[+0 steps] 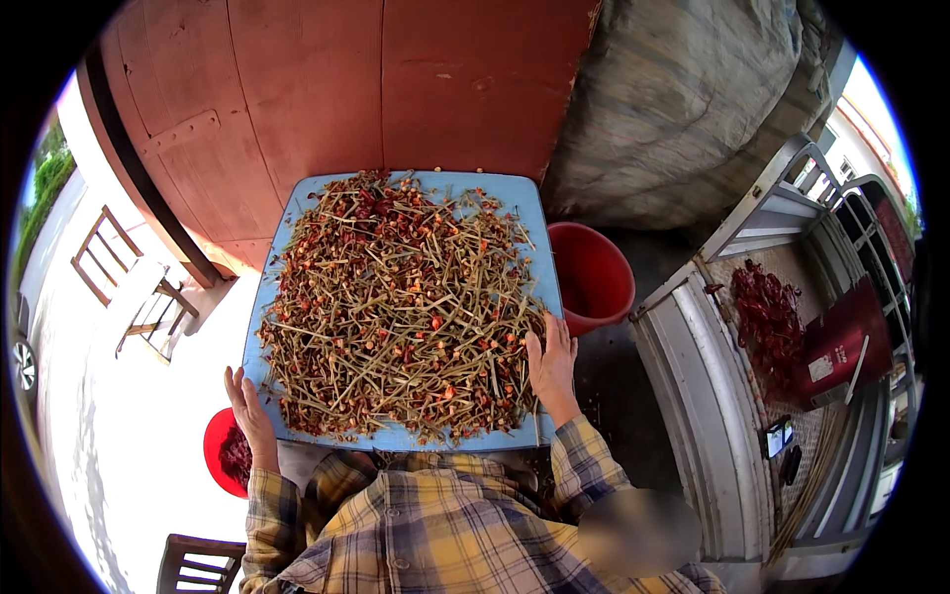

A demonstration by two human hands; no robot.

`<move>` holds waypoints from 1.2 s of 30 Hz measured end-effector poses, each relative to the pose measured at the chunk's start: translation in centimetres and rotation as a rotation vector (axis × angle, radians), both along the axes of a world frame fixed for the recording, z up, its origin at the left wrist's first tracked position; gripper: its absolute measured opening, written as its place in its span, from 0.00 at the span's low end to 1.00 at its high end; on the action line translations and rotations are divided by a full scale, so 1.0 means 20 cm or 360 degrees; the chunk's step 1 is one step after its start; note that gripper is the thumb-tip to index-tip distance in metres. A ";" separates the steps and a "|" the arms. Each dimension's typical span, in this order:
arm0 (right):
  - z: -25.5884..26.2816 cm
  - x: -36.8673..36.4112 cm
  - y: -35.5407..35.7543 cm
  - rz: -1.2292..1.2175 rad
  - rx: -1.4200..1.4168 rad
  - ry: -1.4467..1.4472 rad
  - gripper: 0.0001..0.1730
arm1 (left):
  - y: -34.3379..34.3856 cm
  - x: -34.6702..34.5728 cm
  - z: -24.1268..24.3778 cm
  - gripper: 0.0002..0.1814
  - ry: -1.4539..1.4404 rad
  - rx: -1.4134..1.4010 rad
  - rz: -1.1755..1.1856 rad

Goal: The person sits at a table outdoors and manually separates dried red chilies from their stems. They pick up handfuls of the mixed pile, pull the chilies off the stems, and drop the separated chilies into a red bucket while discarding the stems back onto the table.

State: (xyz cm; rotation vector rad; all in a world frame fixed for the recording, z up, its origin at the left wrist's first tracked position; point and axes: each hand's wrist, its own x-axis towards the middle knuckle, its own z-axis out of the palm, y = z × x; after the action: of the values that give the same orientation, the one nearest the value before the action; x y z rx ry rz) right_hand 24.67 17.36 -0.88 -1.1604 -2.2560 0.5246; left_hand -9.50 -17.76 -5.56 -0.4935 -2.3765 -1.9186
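Dried chili stems and caps, with bits of red chili among them, lie in a wide heap [401, 312] on a light blue tabletop [289, 215]. At the left edge of the tabletop is my left hand [252, 416], its fingers apart and nothing in it. My right hand [554, 364] rests at the right side, fingers spread against the edge of the heap, holding nothing that I can see. Darker red chili pieces show near the heap's far left part.
A red bucket [594, 275] stands right of the table; a red basin [223, 453] with dark red contents is at the lower left. A metal truck bed [698, 371] holds dried red chilies [768, 312] and a red box [846, 345]. Red wooden doors [312, 89] rise beyond the table.
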 end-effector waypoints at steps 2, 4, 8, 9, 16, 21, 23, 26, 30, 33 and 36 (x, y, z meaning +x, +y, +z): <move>0.00 -0.04 -0.03 0.0036 0.0024 0.0013 0.35 | 0.05 0.07 0.02 0.31 0.0126 -0.0166 -0.0059; -0.02 -0.08 -0.04 0.0074 0.0026 0.0008 0.34 | 0.12 0.14 0.08 0.31 0.0206 -0.0185 -0.0156; 0.00 -0.14 -0.05 0.0194 -0.0016 -0.0019 0.32 | 0.17 0.13 0.02 0.31 0.0153 -0.0100 -0.0177; 0.01 -0.14 -0.05 0.0223 -0.0030 -0.0038 0.31 | 0.18 0.14 0.01 0.31 0.0165 -0.0100 -0.0204; 0.33 -0.08 0.18 0.0411 0.0006 -0.0121 0.20 | 0.24 0.22 0.14 0.31 0.0101 -0.0196 -0.0147; 0.51 -0.25 0.42 0.0649 -0.0006 0.0009 0.14 | 0.18 0.30 0.34 0.29 0.0210 -0.0306 -0.0120; 0.53 -0.40 0.47 0.0756 -0.0015 -0.0008 0.13 | 0.24 0.37 0.45 0.27 0.0209 -0.0099 -0.0305; 0.58 -0.67 0.52 0.0923 0.0012 -0.0072 0.12 | 0.33 0.46 0.49 0.26 0.0297 0.0053 -0.0539; 0.51 -1.02 0.57 0.0959 0.0067 -0.0279 0.12 | 0.43 0.52 0.48 0.22 0.0106 0.0165 -0.0932; 0.44 -1.15 0.65 0.0973 0.0159 -0.0528 0.11 | 0.48 0.51 0.48 0.19 -0.0216 0.0386 -0.1164; 0.30 -1.19 0.75 0.1016 0.0342 -0.0588 0.09 | 0.58 0.48 0.46 0.14 -0.0603 0.0857 -0.1365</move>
State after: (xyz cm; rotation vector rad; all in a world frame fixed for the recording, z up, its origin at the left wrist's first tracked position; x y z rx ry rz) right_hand 0.87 32.27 5.11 -0.4334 -2.9231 0.2976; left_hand 0.19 -6.22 3.60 -1.3428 -1.7733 -3.0992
